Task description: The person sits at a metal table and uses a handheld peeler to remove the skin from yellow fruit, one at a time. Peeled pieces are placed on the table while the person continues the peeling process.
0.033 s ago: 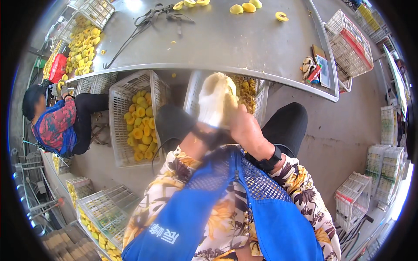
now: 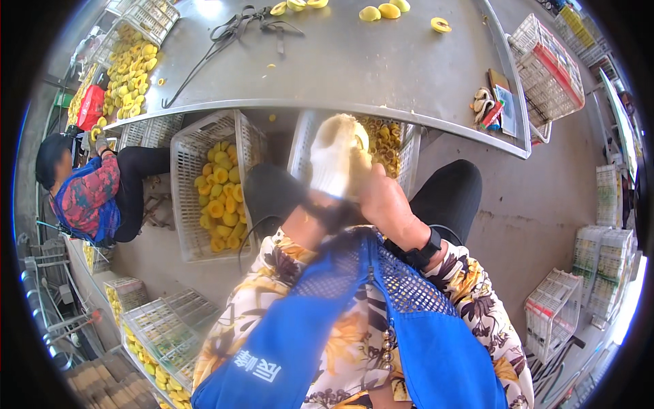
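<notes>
My left hand (image 2: pixel 332 153), in a pale knitted glove and partly blurred, is curled around a yellow fruit piece (image 2: pixel 361 136) over a white crate (image 2: pixel 296 153) of dark orange scraps. My bare right hand (image 2: pixel 385 198) is closed against the glove's right side; what its fingertips grip is hidden. To the left, another white crate (image 2: pixel 181 191) holds yellow fruit halves (image 2: pixel 221 204).
A steel table (image 2: pixel 327 68) spans ahead, with fruit halves, a dark strap and small items. A seated co-worker (image 2: pixel 88 191) is at left. Crates (image 2: pixel 545 61) stand at right, others (image 2: pixel 163 334) at lower left. My knees (image 2: pixel 446 191) flank my hands.
</notes>
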Action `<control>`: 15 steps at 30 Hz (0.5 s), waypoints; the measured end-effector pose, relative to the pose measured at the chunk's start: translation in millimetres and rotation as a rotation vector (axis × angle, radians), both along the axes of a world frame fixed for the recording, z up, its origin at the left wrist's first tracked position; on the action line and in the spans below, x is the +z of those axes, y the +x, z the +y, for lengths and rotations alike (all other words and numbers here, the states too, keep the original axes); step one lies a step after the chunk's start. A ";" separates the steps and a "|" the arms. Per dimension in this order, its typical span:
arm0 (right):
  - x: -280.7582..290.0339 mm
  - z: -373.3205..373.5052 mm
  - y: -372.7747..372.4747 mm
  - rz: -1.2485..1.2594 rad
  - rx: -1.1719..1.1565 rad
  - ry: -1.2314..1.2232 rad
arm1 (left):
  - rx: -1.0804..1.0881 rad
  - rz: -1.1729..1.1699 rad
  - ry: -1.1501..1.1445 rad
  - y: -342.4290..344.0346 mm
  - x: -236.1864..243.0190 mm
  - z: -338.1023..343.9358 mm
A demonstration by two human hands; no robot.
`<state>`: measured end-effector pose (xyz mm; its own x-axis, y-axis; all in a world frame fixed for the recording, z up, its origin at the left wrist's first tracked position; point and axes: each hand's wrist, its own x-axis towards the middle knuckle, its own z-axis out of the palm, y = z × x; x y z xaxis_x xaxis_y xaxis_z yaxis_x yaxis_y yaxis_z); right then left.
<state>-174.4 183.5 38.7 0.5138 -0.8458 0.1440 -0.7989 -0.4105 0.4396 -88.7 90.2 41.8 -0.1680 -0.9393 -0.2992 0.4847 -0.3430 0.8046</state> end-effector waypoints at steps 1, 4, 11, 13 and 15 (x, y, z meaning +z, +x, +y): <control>-4.6 0.9 -0.1 -0.025 -0.022 0.089 | 0.002 -0.068 -0.047 -0.2 -0.5 -3.2; -28.0 -1.3 5.0 -0.311 -0.148 0.245 | -0.018 -0.137 -0.098 2.1 -0.4 -9.1; -33.7 -9.4 5.9 -0.893 -0.196 0.383 | 0.015 -0.217 -0.259 -0.8 3.4 -4.7; -35.7 -14.0 10.6 -1.110 -0.304 0.261 | -0.021 -0.274 -0.350 -0.8 -2.3 -6.0; -28.9 -14.2 10.9 -1.019 -0.348 0.158 | -0.058 -0.332 -0.440 -2.0 -8.1 -4.9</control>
